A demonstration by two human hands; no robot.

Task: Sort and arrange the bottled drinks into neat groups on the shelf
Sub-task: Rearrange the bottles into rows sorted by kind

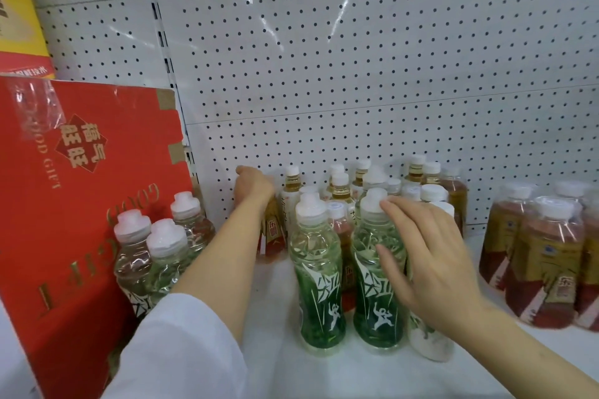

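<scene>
Shelf (269, 363): right hand (431, 266) fingers splayed.

Left hand (252, 186) reaches far forward, curled; right hand (431, 256) spread.

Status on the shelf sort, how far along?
Partly done. The red-label bottles at right and clear bottles by the red box look grouped. In hand: left hand reaches to a bottle at the back, right hand touches a green-label bottle. Left: the mixed middle cluster.
</scene>
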